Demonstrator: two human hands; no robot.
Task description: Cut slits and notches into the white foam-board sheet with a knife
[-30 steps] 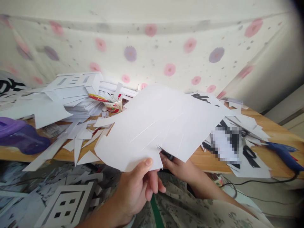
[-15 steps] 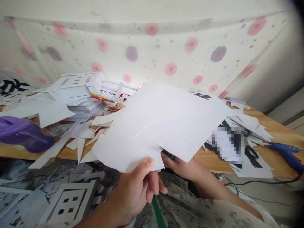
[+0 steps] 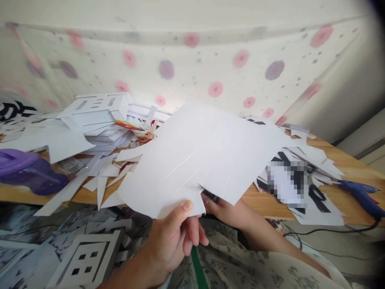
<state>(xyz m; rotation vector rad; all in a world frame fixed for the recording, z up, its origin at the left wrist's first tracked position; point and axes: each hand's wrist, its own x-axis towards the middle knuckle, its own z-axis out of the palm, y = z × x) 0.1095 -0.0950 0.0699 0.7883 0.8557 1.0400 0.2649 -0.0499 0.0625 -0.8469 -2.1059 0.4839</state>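
Observation:
A large white sheet of card [image 3: 192, 132] with several scored lines is held up over the near table edge. My left hand [image 3: 179, 230] pinches its near edge, thumb on top and fingers folded beneath. To the right of that thumb, a notch is cut into the near edge. My right hand [image 3: 222, 208] is partly under the sheet, closed around the dark handle of scissors [image 3: 210, 194], whose tip shows at the notch's inner end. The sheet hides most of the scissors and the right fingers.
White offcuts [image 3: 102, 172], a purple bottle [image 3: 30, 170] and a paper cup [image 3: 146, 135] lie left on the wooden table [image 3: 249, 192]. Behind them stands a white card model [image 3: 96, 104]. At right are a blue glue gun [image 3: 359, 192] and its cord. Scraps and a card window piece [image 3: 87, 257] sit below.
The whole view has shifted slightly. Both hands keep their grip, and the sheet and notch look almost the same.

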